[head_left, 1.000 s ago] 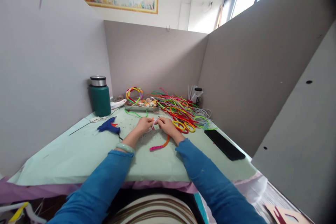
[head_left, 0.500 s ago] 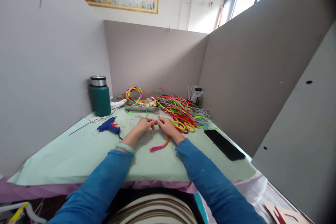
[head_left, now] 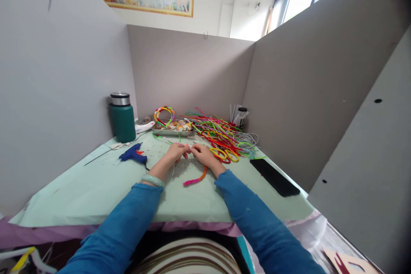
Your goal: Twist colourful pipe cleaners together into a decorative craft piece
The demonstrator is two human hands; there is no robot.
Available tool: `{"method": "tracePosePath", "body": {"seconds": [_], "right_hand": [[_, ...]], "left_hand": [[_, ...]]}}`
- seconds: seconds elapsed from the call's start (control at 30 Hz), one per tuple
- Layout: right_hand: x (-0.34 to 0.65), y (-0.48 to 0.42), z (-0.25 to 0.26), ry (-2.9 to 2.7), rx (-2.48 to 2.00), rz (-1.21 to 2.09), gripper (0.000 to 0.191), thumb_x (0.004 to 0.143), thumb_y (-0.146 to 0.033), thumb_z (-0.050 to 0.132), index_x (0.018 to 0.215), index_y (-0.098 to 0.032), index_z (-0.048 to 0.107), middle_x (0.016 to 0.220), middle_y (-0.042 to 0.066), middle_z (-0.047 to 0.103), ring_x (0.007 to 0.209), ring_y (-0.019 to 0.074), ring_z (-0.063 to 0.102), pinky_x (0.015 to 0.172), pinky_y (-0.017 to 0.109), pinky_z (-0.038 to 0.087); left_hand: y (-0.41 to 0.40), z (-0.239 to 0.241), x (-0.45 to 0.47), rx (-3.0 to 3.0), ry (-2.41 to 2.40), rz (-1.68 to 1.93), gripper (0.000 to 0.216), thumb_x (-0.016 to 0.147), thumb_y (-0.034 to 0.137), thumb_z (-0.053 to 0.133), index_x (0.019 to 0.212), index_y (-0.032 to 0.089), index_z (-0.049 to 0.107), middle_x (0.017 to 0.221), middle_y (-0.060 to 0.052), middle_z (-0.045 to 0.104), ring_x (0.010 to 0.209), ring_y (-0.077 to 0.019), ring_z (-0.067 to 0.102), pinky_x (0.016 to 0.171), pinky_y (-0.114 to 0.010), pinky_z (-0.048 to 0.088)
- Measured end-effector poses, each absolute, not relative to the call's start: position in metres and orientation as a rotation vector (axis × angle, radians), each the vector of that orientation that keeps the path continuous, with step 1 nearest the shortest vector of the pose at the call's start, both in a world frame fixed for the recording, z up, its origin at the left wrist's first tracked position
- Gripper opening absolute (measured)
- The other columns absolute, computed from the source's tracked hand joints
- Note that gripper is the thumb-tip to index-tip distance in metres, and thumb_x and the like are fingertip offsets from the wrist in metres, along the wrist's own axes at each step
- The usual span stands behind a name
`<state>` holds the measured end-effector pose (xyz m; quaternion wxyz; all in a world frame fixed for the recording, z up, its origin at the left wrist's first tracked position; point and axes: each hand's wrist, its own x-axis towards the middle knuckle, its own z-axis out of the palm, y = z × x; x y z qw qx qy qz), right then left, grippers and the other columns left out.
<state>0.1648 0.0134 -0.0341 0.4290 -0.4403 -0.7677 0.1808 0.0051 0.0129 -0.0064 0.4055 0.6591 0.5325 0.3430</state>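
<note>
My left hand [head_left: 175, 153] and my right hand [head_left: 203, 155] meet at the middle of the green table cover [head_left: 96, 188]. Both pinch a small pale piece between their fingertips; it is too small to name. A pink and orange pipe cleaner [head_left: 195, 178] lies on the cover just under my right wrist. A green bangle sits on my left wrist. A heap of coloured pipe cleaners [head_left: 221, 133] lies just beyond my right hand.
A blue glue gun [head_left: 133, 154] lies left of my hands. A green flask [head_left: 122, 117] stands at the back left, beside a metal tray [head_left: 173, 128] of small pieces. A black phone [head_left: 274, 177] lies at the right. Grey partition walls enclose three sides.
My fingertips have shifted slightly on the small piece; the arms and everything on the table stay where they were.
</note>
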Motion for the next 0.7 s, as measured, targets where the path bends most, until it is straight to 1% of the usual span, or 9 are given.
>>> {"method": "tracePosePath", "body": {"seconds": [0.13, 0.5, 0.7], "right_hand": [[0.1645, 0.0147, -0.0360, -1.940, -1.056, 0.458, 0.021, 0.084, -0.033, 0.050, 0.075, -0.017, 0.061, 0.067, 0.000, 0.057, 0.064, 0.0128, 0.049, 0.060, 0.023, 0.033], [0.1652, 0.0170, -0.0382, -1.954, -1.072, 0.434, 0.019, 0.082, -0.029, 0.049, 0.070, -0.017, 0.058, 0.065, -0.001, 0.054, 0.062, 0.0122, 0.046, 0.058, 0.022, 0.032], [0.1652, 0.0158, -0.0369, -1.955, -1.094, 0.432, 0.019, 0.081, -0.027, 0.048, 0.069, -0.017, 0.058, 0.065, -0.001, 0.054, 0.062, 0.0123, 0.045, 0.058, 0.023, 0.032]], "left_hand": [[0.0124, -0.0084, 0.0038, 1.682, 1.334, 0.888, 0.042, 0.082, 0.046, 0.049, 0.080, 0.008, 0.066, 0.054, -0.001, 0.057, 0.036, -0.0069, 0.032, 0.040, -0.024, 0.027], [0.0179, -0.0145, 0.0024, 1.830, 1.422, 0.849, 0.048, 0.081, 0.052, 0.048, 0.081, 0.010, 0.070, 0.060, -0.004, 0.063, 0.038, -0.0085, 0.038, 0.041, -0.023, 0.030], [0.0178, -0.0134, 0.0021, 1.878, 1.435, 0.837, 0.049, 0.080, 0.054, 0.050, 0.081, 0.010, 0.070, 0.058, -0.004, 0.062, 0.040, -0.0089, 0.039, 0.043, -0.023, 0.031]]}}
